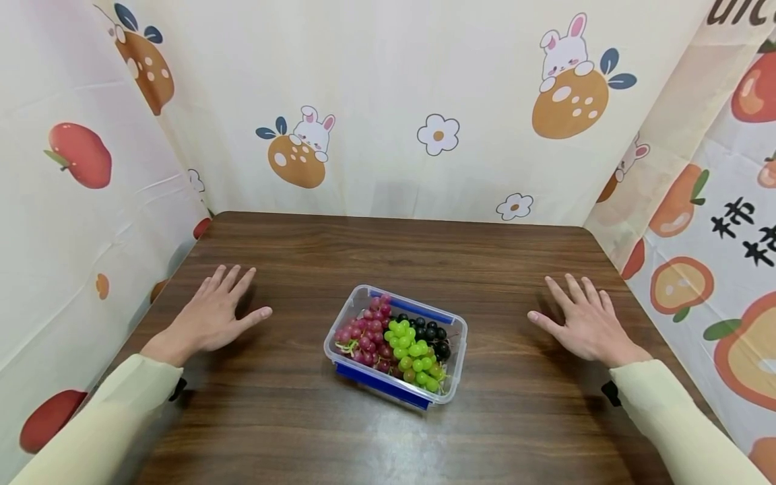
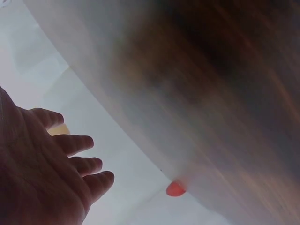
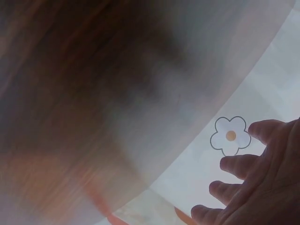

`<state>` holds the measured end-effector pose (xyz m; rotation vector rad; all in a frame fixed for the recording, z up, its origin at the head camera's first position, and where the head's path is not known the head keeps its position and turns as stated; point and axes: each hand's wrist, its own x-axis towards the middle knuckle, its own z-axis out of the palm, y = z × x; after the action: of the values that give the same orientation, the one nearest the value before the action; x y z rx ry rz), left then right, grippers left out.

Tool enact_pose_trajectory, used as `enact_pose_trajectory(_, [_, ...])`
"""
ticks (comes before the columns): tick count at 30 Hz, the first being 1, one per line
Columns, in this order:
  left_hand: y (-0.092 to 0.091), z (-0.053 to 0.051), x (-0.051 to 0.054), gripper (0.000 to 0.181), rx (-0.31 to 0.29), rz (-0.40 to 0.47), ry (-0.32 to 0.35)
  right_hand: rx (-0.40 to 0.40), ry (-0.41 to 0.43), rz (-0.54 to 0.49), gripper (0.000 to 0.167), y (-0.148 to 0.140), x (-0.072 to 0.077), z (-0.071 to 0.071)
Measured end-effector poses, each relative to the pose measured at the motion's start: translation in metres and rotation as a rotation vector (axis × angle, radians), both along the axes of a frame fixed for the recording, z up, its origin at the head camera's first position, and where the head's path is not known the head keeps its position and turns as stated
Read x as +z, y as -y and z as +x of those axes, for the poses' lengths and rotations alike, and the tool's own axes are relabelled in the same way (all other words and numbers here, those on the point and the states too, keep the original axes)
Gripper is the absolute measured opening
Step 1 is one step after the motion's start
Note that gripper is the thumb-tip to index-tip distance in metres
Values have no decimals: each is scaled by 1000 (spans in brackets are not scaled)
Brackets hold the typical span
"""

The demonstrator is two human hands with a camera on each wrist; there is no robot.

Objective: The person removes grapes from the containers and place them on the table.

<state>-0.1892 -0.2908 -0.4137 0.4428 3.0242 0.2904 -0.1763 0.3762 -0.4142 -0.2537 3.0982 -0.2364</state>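
A clear plastic food container (image 1: 358, 306) with blue side clips lies at a slant on the table, its top uncovered. Inside it are red grapes (image 1: 370, 333) on the left, green grapes (image 1: 412, 353) at the front right and black grapes (image 1: 432, 330) behind them. To the left of the container, apart from it, is my left hand (image 1: 212, 315) with fingers spread. My right hand (image 1: 582, 323) is spread in the same way on the other side. Both hold nothing. The left wrist view shows the left palm (image 2: 42, 173); the right fingers (image 3: 234, 166) appear in the right wrist view.
The dark wooden table (image 1: 291, 256) has its far edge against a cream curtain (image 1: 376, 81) printed with rabbits and flowers. Fruit-patterned cloth (image 1: 91, 256) hangs along the left side, and similar cloth (image 1: 697, 215) along the right.
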Motion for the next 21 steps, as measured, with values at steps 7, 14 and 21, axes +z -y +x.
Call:
enact_pose_trajectory(7, [-8,1,1,98,-13,6,-6,6,0,-6,94,3,2,2])
enact_pose_trajectory(14, [-13,2,2,97,-28,12,-18,17,-15,-8,94,7,3,5])
enact_pose_trajectory(21, [-15,3,0,97,-37,17,-15,36,-15,-25,93,11,5,9])
